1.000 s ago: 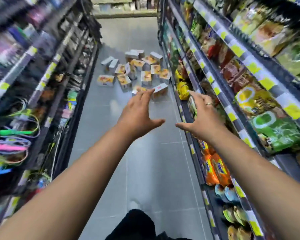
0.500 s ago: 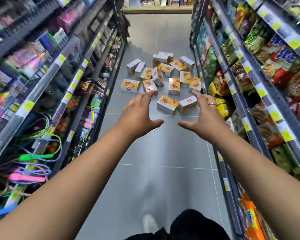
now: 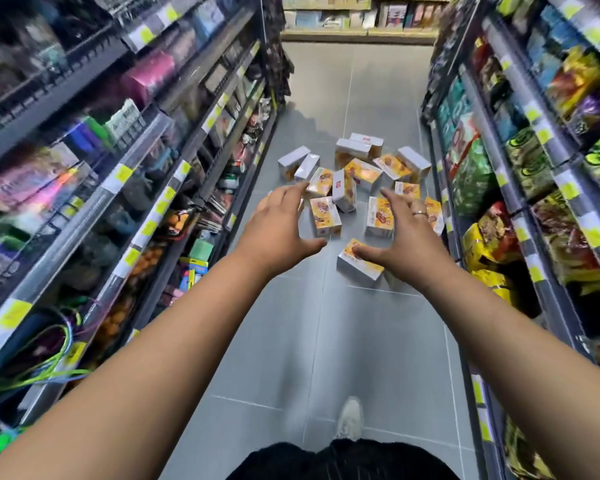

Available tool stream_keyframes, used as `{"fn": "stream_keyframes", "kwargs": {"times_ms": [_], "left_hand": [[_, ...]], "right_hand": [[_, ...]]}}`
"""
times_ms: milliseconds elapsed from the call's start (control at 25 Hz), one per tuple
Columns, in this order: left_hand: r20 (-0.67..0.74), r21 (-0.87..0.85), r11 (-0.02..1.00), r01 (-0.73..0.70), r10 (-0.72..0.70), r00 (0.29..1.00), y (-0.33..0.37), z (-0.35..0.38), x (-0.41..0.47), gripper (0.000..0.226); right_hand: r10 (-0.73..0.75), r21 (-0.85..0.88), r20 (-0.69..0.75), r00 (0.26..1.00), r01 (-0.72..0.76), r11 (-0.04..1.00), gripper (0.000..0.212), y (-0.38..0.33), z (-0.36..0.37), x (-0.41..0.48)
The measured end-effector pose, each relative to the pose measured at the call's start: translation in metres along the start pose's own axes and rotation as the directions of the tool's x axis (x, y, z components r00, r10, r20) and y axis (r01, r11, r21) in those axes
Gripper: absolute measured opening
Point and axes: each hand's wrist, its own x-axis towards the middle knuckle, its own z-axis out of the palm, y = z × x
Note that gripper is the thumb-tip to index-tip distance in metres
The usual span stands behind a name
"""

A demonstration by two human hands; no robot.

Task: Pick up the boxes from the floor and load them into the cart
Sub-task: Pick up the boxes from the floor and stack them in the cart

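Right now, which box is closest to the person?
The flat box at the front, partly behind the thumb of the right hand; all others lie farther away.

Floor (image 3: 326, 341): boxes (image 3: 357, 174) heaped just beyond both hands.
Nearest box (image 3: 357, 268): on the near side of the heap, partly behind right hand (image 3: 406, 237).
Left shelves (image 3: 118, 174): left of left hand (image 3: 278, 233).
Right shelves (image 3: 534, 168): right of right hand.
Shoe (image 3: 350, 419): on floor, behind hands.

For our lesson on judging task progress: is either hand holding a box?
No: the left hand and right hand reach out open and empty, while the boxes lie on the floor.
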Motion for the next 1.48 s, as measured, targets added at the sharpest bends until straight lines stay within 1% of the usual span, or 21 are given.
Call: {"fn": "stream_keyframes", "kwargs": {"times_ms": [80,240,360,520,600,720,800,1000,1200,1400,1480], "left_hand": [[0.014,-0.017,1.0,0.026,-0.026,1.0,-0.007,0.001,0.05,0.094],[0.027,-0.028,0.999,0.033,-0.032,0.999,-0.033,-0.001,0.14,0.093],[0.055,-0.038,0.998,0.045,-0.043,0.998,-0.072,0.006,0.219,0.095],[0.095,-0.009,1.0,0.001,0.0,0.995,-0.126,0.02,0.328,0.094],[0.147,0.007,1.0,-0.012,0.011,0.989,-0.148,0.023,0.372,0.094],[0.23,0.037,0.996,-0.078,0.068,0.971,-0.177,0.029,0.438,0.093],[0.273,0.053,0.993,-0.108,0.09,0.958,-0.19,0.034,0.481,0.092],[0.352,0.121,0.961,-0.247,0.191,0.916,-0.206,0.062,0.587,0.094],[0.388,0.154,0.927,-0.342,0.262,0.884,-0.188,0.101,0.702,0.094],[0.464,0.167,0.902,-0.397,0.284,0.839,-0.178,0.148,0.779,0.09],[0.494,0.176,0.889,-0.422,0.291,0.819,-0.183,0.173,0.809,0.09]], "right_hand": [[0.002,-0.02,0.027,1.0,-0.001,1.0,0.105,0.001,-0.002,0.055],[0.019,-0.003,0.049,0.999,-0.019,1.0,0.105,-0.002,0.004,0.15],[0.048,0.015,0.046,0.998,-0.049,0.999,0.104,-0.006,0.023,0.227],[0.095,0.004,0.018,0.995,-0.095,0.995,0.104,-0.015,0.053,0.327],[0.128,0.013,0.023,0.992,-0.128,0.992,0.104,-0.02,0.064,0.367],[0.219,0.038,0.013,0.976,-0.219,0.975,0.102,-0.026,0.074,0.423],[0.254,0.039,-0.006,0.967,-0.253,0.967,0.101,-0.025,0.08,0.457],[0.33,0.043,-0.019,0.944,-0.329,0.943,0.103,-0.001,0.093,0.535],[0.4,0.045,-0.018,0.916,-0.399,0.916,0.106,0.044,0.088,0.624],[0.461,0.008,0.019,0.887,-0.461,0.887,0.103,0.081,0.09,0.696],[0.518,0.004,0.043,0.854,-0.519,0.855,0.102,0.097,0.1,0.725]]}}
